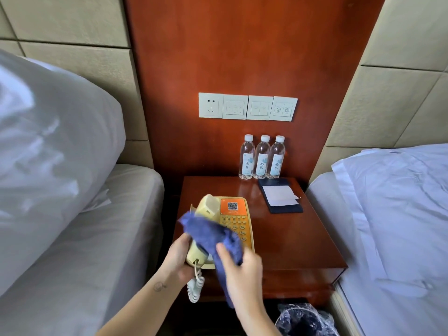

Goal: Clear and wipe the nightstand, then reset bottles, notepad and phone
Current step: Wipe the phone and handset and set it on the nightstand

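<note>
My left grip [178, 257] curls round the lower end of the cream handset [206, 209], which lies slanted over the left side of the phone [236, 214] at the front left of the counter [303, 238]. My right grip [238, 265] pinches the blue cloth [213, 235], thumb on top, and the cloth drapes across the handset's middle. 3 bottles [261, 157] stand in a row at the back, with the notepad [281, 198] just in front of them.
</note>
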